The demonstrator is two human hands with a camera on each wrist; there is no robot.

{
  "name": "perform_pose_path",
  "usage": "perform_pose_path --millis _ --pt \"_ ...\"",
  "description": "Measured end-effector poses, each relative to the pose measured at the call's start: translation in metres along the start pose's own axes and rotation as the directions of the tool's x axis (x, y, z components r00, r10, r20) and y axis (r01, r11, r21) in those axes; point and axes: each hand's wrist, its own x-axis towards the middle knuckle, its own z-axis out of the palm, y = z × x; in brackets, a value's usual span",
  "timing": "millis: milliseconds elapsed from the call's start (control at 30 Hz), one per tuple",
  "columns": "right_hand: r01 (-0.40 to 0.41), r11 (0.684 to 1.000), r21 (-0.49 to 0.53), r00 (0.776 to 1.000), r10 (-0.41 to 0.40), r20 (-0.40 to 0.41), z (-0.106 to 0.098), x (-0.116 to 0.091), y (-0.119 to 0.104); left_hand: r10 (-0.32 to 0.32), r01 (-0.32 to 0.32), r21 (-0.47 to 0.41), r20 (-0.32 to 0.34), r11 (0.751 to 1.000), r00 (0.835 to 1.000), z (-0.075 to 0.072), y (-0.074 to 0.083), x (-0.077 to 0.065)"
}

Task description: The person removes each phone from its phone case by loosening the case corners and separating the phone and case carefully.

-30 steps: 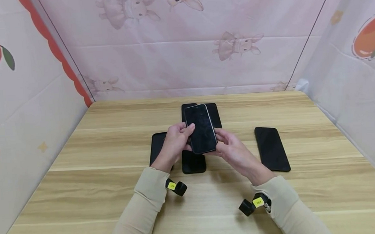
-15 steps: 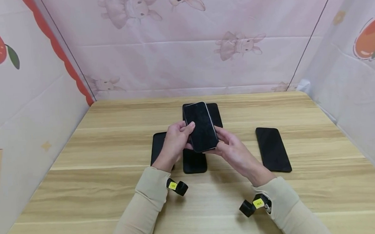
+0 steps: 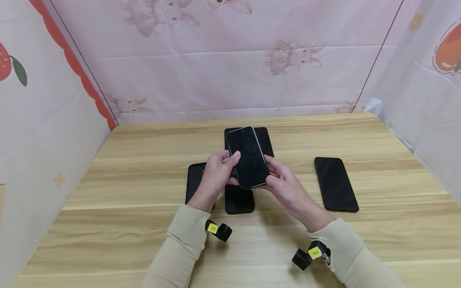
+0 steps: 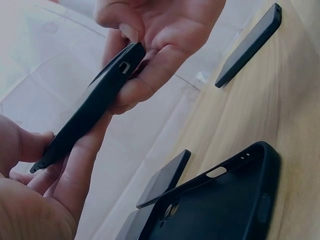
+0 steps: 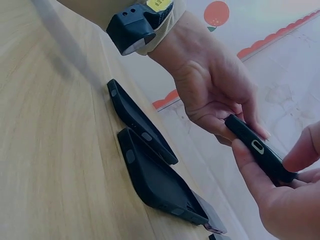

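Observation:
Both hands hold a smartphone (image 3: 250,160) with a black phone case (image 4: 85,120) round its back and sides, raised above the table. My left hand (image 3: 215,173) grips the left side, its thumb on the screen and its fingers underneath. At the lower right corner, my right hand (image 3: 289,186) pinches the edge between thumb and fingers. A port cutout shows in the case's end wall in both wrist views. Near that end, a thin dark edge of the phone stands above the case rim in the left wrist view.
Below the hands lie two black phone cases, one at left (image 3: 193,180) and one in the middle (image 3: 239,200), hollow sides up. Behind the held phone is a dark phone (image 3: 264,142), with another dark slab (image 3: 230,130) beside it. A separate dark phone (image 3: 336,184) lies at right.
Both hands keep their hold on the phone and case, which shift only slightly. The right wrist has moved a little to the left. The things on the table stay put.

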Motion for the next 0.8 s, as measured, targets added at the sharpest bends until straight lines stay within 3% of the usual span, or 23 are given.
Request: perform_pose_path --millis 200,467,700,800 --pt "0.0 1.0 -0.025 1.0 0.0 0.013 0.002 0.0 -0.003 0.01 -0.01 -0.014 0.015 1.0 1.0 -0.002 0.001 0.0" --pt "0.002 0.996 -0.088 0.992 0.009 0.123 -0.007 -0.002 -0.013 0.068 -0.069 0.042 0.027 0.997 0.997 -0.007 0.01 -0.005" --pt "-0.009 0.99 -0.141 0.997 0.019 0.07 -0.008 -0.003 -0.014 0.068 -0.069 0.008 0.068 0.998 0.995 -0.007 0.01 -0.005" --pt "-0.023 0.988 -0.154 0.995 0.037 0.088 -0.009 -0.004 -0.018 0.077 -0.079 0.024 0.063 0.997 0.995 -0.007 0.012 -0.005"
